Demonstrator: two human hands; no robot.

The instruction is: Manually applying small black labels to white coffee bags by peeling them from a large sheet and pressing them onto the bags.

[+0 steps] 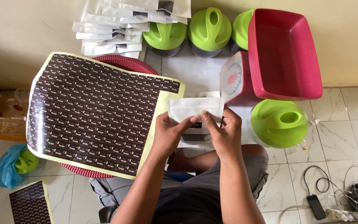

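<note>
Landmark: the white pouch (195,108), held in front of the person, above the lap.
Left hand (168,133): fingers closed on the pouch's lower left edge, thumb on its face.
Right hand (224,132): fingers closed on the lower right edge, pressing a small dark sticker (198,124) at the pouch's bottom.
Pouch look: flat, matte white, rectangular, seems empty.
Risk: I judge the sticker may sit crooked or wrinkle if the thin pouch bends under the thumbs.
Left of pouch: sticker sheet (100,114) over a red basket.
Right of pouch: kitchen scale (239,81), green-lidded jar (278,123).
</note>
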